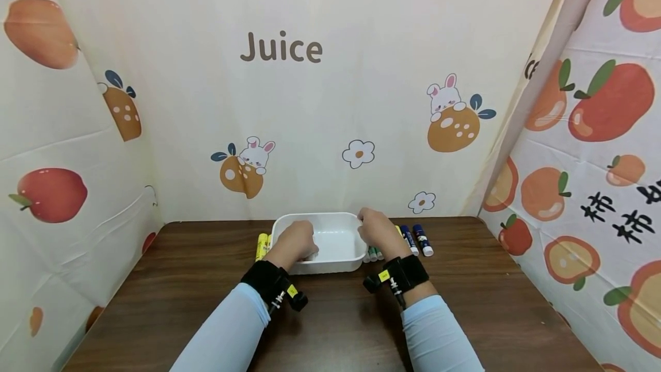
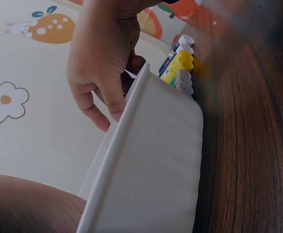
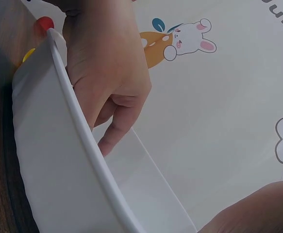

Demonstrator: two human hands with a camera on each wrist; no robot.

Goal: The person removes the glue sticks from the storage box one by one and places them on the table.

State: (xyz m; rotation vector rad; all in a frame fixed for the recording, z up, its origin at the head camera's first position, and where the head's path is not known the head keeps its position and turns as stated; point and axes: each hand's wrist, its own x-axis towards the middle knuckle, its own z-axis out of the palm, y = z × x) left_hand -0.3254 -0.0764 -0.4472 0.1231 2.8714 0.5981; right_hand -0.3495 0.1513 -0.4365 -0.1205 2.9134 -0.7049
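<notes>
A white rectangular tray (image 1: 330, 267) sits near the back edge of the brown table. My left hand (image 1: 295, 241) reaches over its left front corner, with curled fingers inside; the right wrist view shows that hand (image 3: 113, 77) behind the front wall. Whatever lies at its fingertips is hidden. At the tray's right rim, my right hand (image 1: 379, 231) grips the edge. The left wrist view has the right hand (image 2: 100, 63) with fingers bent over the rim. Yellow tubes (image 1: 262, 245) stand close by the tray's left side.
Right of the tray lie green-banded tubes (image 1: 373, 254) and blue tubes with white ends (image 1: 422, 240), partly behind the right hand. A red cap (image 3: 45, 23) shows past the tray's left end. A printed cloth (image 1: 310, 102) hangs behind the table, with more cloth at both sides.
</notes>
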